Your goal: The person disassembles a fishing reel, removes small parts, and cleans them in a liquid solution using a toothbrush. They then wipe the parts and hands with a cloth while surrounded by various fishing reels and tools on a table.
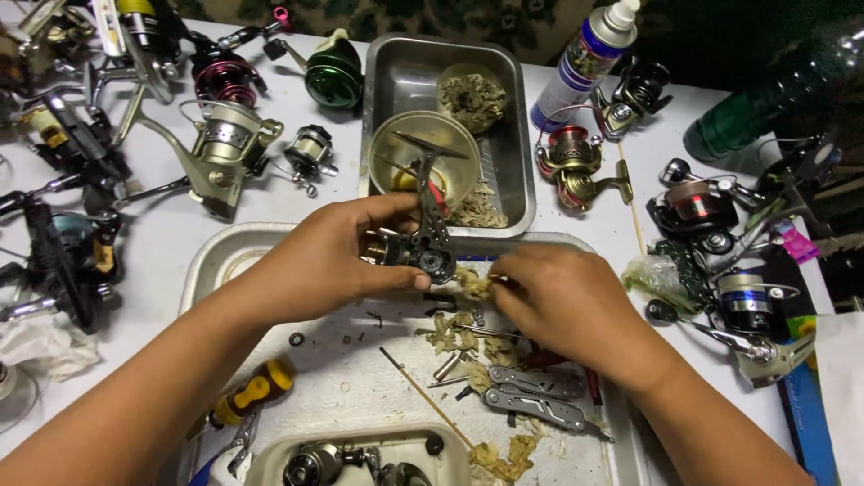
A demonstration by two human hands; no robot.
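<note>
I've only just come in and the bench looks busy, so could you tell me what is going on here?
A person is working over a metal tray on a white table. The left hand holds a dark, partly stripped fishing reel body, while the right hand presses a tuft of dirty wadding against it. Small screws, more wadding and a folding multi-tool lie in the tray. Behind it a steel pan holds two bowls, and many other fishing reels lie around it.

Left hand point(337, 256) clamps the dark reel body point(416, 252) over the steel tray point(211, 261); right hand point(562, 301), at three o'clock, pinches a grimy wad point(472, 283) against it.
</note>
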